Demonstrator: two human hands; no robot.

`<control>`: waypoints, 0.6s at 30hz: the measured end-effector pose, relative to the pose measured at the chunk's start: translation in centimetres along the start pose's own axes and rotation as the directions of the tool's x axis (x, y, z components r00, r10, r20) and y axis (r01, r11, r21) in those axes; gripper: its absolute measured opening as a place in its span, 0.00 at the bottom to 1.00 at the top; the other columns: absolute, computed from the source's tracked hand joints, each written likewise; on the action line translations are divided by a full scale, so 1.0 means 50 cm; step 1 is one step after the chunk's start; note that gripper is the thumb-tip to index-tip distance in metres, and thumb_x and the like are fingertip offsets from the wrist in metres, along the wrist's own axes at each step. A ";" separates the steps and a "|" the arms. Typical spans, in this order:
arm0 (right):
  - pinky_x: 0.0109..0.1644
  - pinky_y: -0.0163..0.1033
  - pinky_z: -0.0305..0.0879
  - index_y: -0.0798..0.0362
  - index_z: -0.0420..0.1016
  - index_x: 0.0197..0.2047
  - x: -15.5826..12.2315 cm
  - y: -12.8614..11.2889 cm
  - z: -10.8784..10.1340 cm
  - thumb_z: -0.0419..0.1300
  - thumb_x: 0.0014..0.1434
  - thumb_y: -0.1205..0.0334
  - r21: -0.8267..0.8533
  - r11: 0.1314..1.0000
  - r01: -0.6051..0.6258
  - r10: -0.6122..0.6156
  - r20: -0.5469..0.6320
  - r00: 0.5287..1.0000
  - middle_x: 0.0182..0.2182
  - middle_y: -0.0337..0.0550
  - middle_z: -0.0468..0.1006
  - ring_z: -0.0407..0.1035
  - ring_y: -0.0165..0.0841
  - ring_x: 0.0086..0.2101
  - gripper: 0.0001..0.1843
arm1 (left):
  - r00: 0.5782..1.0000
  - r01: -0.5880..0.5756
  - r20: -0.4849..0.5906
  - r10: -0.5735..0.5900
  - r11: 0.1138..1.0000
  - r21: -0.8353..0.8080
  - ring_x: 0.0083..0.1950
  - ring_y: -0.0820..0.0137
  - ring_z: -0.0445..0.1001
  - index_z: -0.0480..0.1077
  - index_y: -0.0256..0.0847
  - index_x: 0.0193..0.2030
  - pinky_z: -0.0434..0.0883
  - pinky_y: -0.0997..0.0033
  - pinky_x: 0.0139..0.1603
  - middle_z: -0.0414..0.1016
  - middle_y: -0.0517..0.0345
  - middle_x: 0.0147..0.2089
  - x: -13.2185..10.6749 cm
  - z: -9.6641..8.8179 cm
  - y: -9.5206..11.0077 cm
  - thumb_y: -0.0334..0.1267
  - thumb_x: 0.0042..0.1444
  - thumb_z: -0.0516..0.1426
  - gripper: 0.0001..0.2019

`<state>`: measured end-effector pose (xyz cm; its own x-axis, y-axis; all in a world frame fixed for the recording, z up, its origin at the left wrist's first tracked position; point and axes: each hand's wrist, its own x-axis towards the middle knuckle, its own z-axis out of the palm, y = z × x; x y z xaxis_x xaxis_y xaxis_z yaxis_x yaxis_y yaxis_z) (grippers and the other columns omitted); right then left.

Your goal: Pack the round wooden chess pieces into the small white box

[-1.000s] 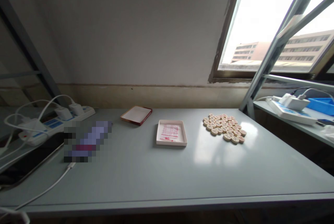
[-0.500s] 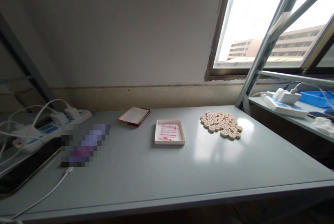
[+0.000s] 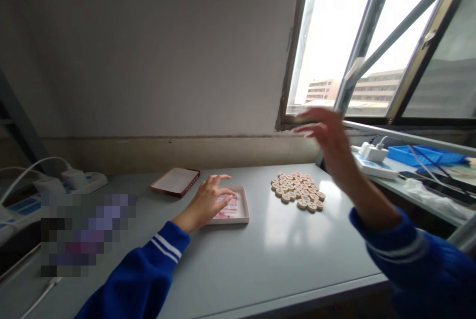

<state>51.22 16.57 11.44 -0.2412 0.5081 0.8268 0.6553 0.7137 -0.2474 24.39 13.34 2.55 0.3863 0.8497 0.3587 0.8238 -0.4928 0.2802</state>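
My left hand (image 3: 208, 199) hovers over the left side of a shallow white box (image 3: 243, 205), fingers apart and nothing in them; whether it touches the box I cannot tell. Inside the box lies a sheet with pink-red print (image 3: 231, 206), partly covered by the fingers. To the right, round wooden xiangqi pieces (image 3: 297, 190) are grouped in a flat cluster. My right hand (image 3: 324, 135) is raised above and beyond them in the view, slightly blurred, its fingers stretched out and holding nothing. A box lid (image 3: 175, 182) with a dark red edge lies to the left, its pale inside facing up.
On the left of the grey table (image 3: 223, 269) are a power strip with chargers (image 3: 85, 183), cables and a pixelated object (image 3: 92, 232). At the right, a metal frame (image 3: 362, 41) rises before the window. Beyond it sit another power strip (image 3: 377, 165) and a blue tray (image 3: 420, 154).
Both hands have come into view, the left over the white box, the right raised near the wooden pieces. The camera has turned slightly right. The box, lid and pieces keep their places.
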 end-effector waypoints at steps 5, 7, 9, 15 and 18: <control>0.46 0.43 0.56 0.50 0.69 0.43 -0.059 0.086 0.149 0.53 0.56 0.60 -0.385 0.916 -0.112 0.264 0.368 0.892 0.44 0.43 0.70 0.65 0.35 0.42 0.11 | 0.986 0.094 0.143 -0.090 0.995 -0.022 0.62 0.57 0.47 0.70 0.52 0.45 0.49 0.53 0.60 0.49 0.58 0.63 0.035 0.049 -0.075 0.50 0.55 0.47 0.17; 0.45 0.42 0.54 0.53 0.72 0.39 -0.082 0.108 0.190 0.55 0.54 0.61 -0.517 0.845 -0.134 0.392 0.430 0.813 0.41 0.47 0.71 0.64 0.38 0.42 0.11 | 0.974 0.130 0.191 -0.126 0.991 -0.009 0.64 0.56 0.43 0.69 0.54 0.47 0.46 0.52 0.61 0.45 0.58 0.65 0.032 0.058 -0.083 0.51 0.55 0.47 0.17; 0.42 0.40 0.54 0.55 0.74 0.33 -0.092 0.110 0.205 0.54 0.53 0.61 -0.580 0.800 -0.155 0.469 0.443 0.764 0.35 0.49 0.73 0.65 0.38 0.39 0.10 | 0.962 0.161 0.221 -0.160 0.987 0.011 0.65 0.56 0.41 0.66 0.54 0.49 0.42 0.51 0.62 0.43 0.58 0.66 0.027 0.062 -0.084 0.50 0.55 0.47 0.18; 0.37 0.38 0.52 0.54 0.74 0.26 -0.081 0.096 0.210 0.54 0.51 0.65 -0.591 0.760 -0.268 0.545 0.356 0.759 0.28 0.49 0.74 0.67 0.38 0.34 0.08 | 0.966 0.147 0.209 -0.150 0.989 0.033 0.65 0.58 0.41 0.65 0.51 0.51 0.41 0.51 0.62 0.45 0.54 0.65 0.023 0.075 -0.093 0.48 0.55 0.47 0.18; 0.40 0.38 0.51 0.54 0.74 0.32 -0.081 0.117 0.232 0.54 0.50 0.69 -0.564 0.781 -0.268 0.538 0.392 0.746 0.31 0.47 0.75 0.67 0.36 0.36 0.09 | 0.985 0.121 0.120 -0.126 0.991 0.049 0.64 0.61 0.47 0.69 0.50 0.47 0.42 0.52 0.62 0.53 0.53 0.62 0.026 0.078 -0.097 0.44 0.55 0.48 0.15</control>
<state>47.72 24.29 0.77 -0.1077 0.9523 0.2856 0.9802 0.1498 -0.1299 22.53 17.57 -1.83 0.3262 0.9214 0.2113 0.8839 -0.3765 0.2774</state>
